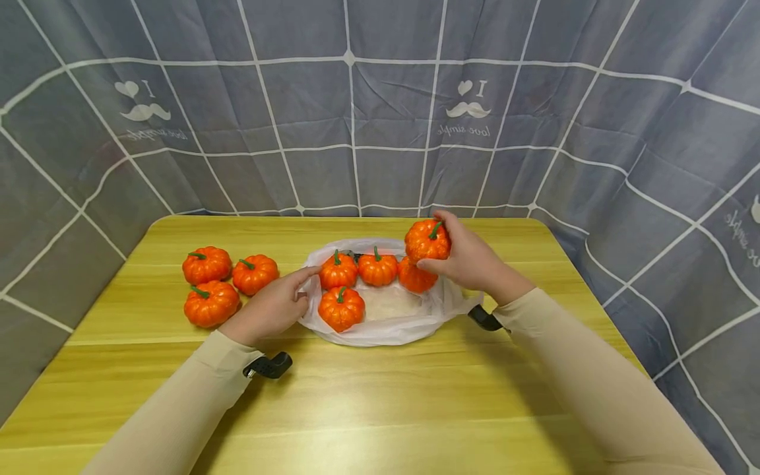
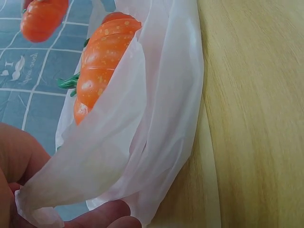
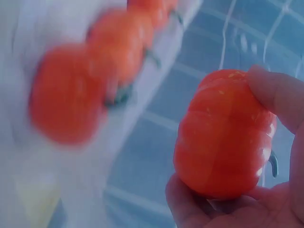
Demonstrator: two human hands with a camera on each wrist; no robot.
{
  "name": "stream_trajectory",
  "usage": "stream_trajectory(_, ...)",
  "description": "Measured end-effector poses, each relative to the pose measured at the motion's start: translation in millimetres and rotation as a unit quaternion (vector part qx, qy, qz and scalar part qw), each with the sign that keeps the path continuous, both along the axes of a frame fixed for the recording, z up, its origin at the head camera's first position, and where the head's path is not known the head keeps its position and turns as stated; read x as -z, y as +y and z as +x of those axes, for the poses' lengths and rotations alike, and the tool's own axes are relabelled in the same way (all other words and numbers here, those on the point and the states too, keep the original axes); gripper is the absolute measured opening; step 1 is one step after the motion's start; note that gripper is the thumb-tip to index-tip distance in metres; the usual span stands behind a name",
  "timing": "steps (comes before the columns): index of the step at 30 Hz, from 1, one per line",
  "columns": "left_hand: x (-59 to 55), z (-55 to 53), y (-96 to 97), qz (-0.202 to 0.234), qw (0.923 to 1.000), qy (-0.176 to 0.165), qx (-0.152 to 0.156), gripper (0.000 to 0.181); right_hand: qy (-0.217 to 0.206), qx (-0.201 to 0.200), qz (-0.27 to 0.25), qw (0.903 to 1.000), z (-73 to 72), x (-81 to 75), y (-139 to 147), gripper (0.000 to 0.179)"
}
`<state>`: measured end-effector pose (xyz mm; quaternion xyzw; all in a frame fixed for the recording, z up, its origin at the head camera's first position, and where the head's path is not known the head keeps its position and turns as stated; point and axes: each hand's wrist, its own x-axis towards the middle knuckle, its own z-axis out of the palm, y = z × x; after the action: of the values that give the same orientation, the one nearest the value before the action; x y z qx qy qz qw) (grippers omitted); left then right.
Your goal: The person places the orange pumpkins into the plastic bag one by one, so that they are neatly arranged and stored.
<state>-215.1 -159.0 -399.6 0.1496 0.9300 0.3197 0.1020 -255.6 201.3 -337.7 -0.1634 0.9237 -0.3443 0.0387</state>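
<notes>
A small orange toy pumpkin with a green stem is gripped between the thumb and fingers of my right hand, raised over the right side of a white plastic bag. The bag lies with its mouth spread wide, and several like pumpkins sit in it, one of them at the front left. My left hand pinches the bag's left edge; the left wrist view shows the thin plastic between thumb and fingers. In the right wrist view, the bagged pumpkins look blurred.
Left of the bag, three more pumpkins stand close together on the wooden table: one behind, one in front and one nearer my left hand. A grey checked curtain hangs behind the table and along its sides.
</notes>
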Motion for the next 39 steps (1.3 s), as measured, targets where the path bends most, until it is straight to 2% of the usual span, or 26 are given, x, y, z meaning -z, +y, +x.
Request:
stream_trajectory(7,0.8,0.8,-1.1,-0.005,0.9999,0.009,0.001,0.066,-0.016,-0.063,0.038,0.9971,18.2,24.7,-38,0.087)
stream_trajectory(13,1.5,0.8,-1.3,-0.004,0.9999,0.012,0.000,0.066,-0.012,-0.092,0.058,0.9940,23.8,40.1,-51,0.087)
stream_trajectory(16,1.9,0.9,-1.5,-0.002,0.9999,0.011,0.000,0.065,-0.007,-0.100,0.095,0.9904,25.3,45.0,-52,0.091)
stream_trajectory(20,1.6,1.0,-1.2,-0.001,0.9999,0.010,0.000,0.065,-0.026,-0.104,0.123,0.9866,26.7,49.9,-54,0.093)
stream_trajectory(24,2.0,0.4,-1.0,0.001,0.9999,0.013,0.004,0.065,-0.042,-0.117,0.118,0.9852,27.3,55.3,-55,0.091)
stream_trajectory(28,2.8,0.0,-1.2,0.004,0.9999,0.013,0.007,0.065,-0.037,-0.128,0.114,0.9845,26.8,60.2,-56,0.090)
stream_trajectory(39,3.5,-0.6,-1.3,0.006,1.0000,0.006,0.005,0.065,-0.050,-0.134,0.124,0.9819,24.4,68.4,-58,0.088)
